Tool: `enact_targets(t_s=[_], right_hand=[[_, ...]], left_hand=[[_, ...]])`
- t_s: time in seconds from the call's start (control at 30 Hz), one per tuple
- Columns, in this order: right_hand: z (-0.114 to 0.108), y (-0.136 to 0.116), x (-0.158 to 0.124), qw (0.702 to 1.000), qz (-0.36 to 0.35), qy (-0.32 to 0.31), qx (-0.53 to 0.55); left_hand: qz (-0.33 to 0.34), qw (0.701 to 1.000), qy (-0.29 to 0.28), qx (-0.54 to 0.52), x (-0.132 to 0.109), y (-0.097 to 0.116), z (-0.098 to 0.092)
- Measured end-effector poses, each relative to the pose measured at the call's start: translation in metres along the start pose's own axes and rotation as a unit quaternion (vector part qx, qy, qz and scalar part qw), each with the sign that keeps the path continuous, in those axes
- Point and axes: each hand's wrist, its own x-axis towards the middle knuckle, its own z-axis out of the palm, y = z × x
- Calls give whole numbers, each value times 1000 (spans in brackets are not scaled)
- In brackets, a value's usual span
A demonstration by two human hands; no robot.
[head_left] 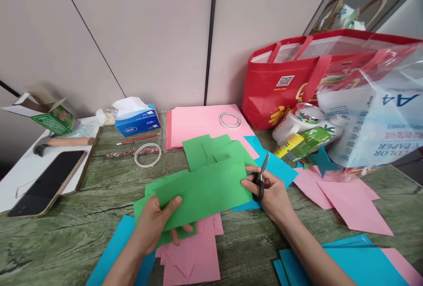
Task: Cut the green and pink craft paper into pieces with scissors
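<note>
Left hand [157, 220]: thumb on top, fingers beneath, pinching the rectangular green paper sheet [206, 193].
Right hand [273, 191]: at the sheet's right edge, apparently pinching it, with black-handled metal scissors [259, 187] held among the fingers.
Sheet position: slanted above pink paper pieces [198, 261].

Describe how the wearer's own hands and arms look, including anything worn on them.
The left hand and right hand are both ungloved. The visible stretches of forearm are bare, with no sleeve, watch or bracelet showing. No ring shows on the visible fingers.
</note>
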Motion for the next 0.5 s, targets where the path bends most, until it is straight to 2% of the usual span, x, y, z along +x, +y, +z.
enact_targets(t_s=[0.17, 0.37, 0.5], right_hand=[[0, -1, 0, 999, -16, 24, -15], [1, -6, -3, 998, -30, 40, -30], [2, -6, -4, 999, -27, 30, -35]], left_hand=[[-38, 998, -48, 3, 3, -4, -3], [-29, 1000, -5, 6, 3, -5, 0], [-34, 999, -9, 1, 5, -7, 0]])
